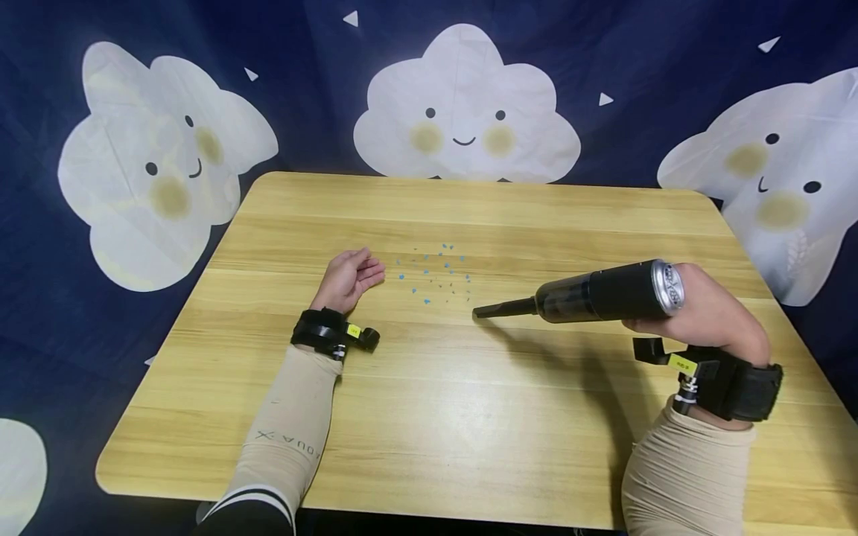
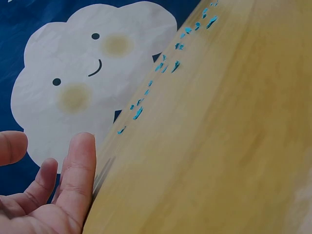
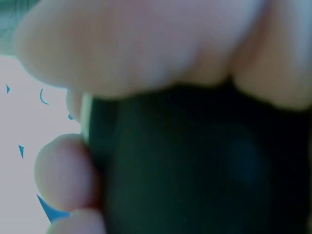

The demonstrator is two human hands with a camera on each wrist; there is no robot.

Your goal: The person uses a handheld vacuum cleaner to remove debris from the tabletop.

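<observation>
In the head view my right hand (image 1: pixel 707 309) grips a black handheld vacuum cleaner (image 1: pixel 596 294) by its silver-ended body. Its narrow nozzle (image 1: pixel 506 307) points left, the tip close to the tabletop and just right of the scattered blue scraps (image 1: pixel 427 272). Fingers and thumb wrap the dark body (image 3: pixel 195 161) in the right wrist view, which is blurred. My left hand (image 1: pixel 345 281) rests at the table to the left of the scraps, fingers loosely extended and holding nothing. The left wrist view shows those fingers (image 2: pixel 80 170) apart from the blue scraps (image 2: pixel 175 66).
The wooden table (image 1: pixel 469 432) has rounded corners and spans most of the head view. Behind it hangs a dark blue cloth with white smiling clouds (image 1: pixel 462 89). Wrist-worn camera mounts (image 1: pixel 325 333) sit on both forearms, and the vacuum casts a shadow on the wood.
</observation>
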